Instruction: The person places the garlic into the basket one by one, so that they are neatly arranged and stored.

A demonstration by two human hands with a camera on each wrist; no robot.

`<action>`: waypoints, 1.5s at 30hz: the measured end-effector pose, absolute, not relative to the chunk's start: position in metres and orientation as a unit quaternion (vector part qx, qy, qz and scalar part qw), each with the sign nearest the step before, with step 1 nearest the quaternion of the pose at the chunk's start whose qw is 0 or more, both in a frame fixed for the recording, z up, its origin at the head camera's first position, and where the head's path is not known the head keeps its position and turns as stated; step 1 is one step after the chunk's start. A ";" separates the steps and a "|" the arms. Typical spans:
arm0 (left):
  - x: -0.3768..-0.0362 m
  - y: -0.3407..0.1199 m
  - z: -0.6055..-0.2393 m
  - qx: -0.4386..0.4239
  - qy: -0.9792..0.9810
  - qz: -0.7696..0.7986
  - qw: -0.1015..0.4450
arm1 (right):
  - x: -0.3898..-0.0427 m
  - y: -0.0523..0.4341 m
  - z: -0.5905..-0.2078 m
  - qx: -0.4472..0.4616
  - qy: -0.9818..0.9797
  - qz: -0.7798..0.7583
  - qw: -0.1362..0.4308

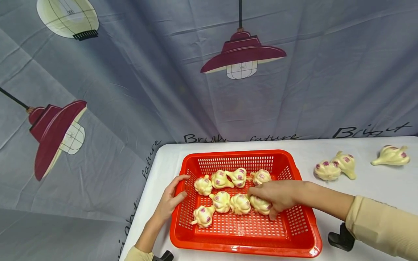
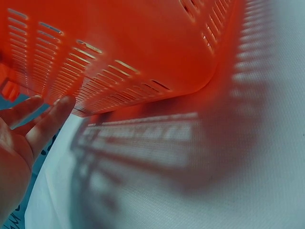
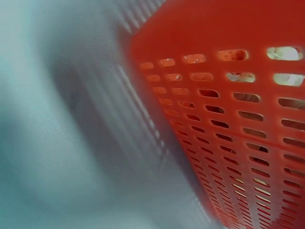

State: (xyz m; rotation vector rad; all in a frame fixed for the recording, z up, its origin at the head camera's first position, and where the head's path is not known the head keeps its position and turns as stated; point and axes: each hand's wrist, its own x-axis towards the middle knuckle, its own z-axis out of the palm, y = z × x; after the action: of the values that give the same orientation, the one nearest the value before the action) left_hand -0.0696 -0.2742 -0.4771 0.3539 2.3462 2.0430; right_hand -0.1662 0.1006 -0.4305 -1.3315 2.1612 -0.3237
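**Right hand on a garlic bulb inside the red basket**

At the lower right of the head view, a cream sleeve leads to the right hand, which reaches over the right wall into the red perforated plastic basket. Its fingers curl down over a pale yellow garlic bulb with purple streaks lying on the basket floor just right of centre; the bulb shows under the fingertips, its left end poking out. Whether it is lifted off the floor cannot be told.

At the lower left, the left hand rests against the basket's left wall, fingers nearly straight, thumb over the rim; the left wrist view shows the fingertips at the slotted wall.

Seven more garlic bulbs lie in two loose rows to the left of and behind the held one, the nearest touching it.

Farther back, on the white tablecloth at the right, two garlic bulbs together and a single bulb lie outside the basket. A grey backdrop printed with lamps hangs behind.
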 end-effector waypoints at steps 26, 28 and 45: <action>-0.069 -0.273 -0.475 0.108 0.753 0.650 0.002 | -0.169 0.103 -0.395 -0.463 0.774 -0.303 0.308; -0.069 -0.273 -0.476 0.108 0.754 0.648 0.002 | -0.168 0.103 -0.390 -0.463 0.753 -0.351 0.310; -0.068 -0.273 -0.476 0.104 0.752 0.651 0.001 | -0.164 0.164 -0.364 -0.461 0.615 -0.586 0.257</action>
State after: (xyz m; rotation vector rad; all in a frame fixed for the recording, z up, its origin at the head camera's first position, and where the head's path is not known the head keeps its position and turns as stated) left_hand -0.0685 -0.2731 -0.4763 0.3271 2.3614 2.0425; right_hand -0.1642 0.1643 -0.3644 -1.2497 1.6697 -1.5904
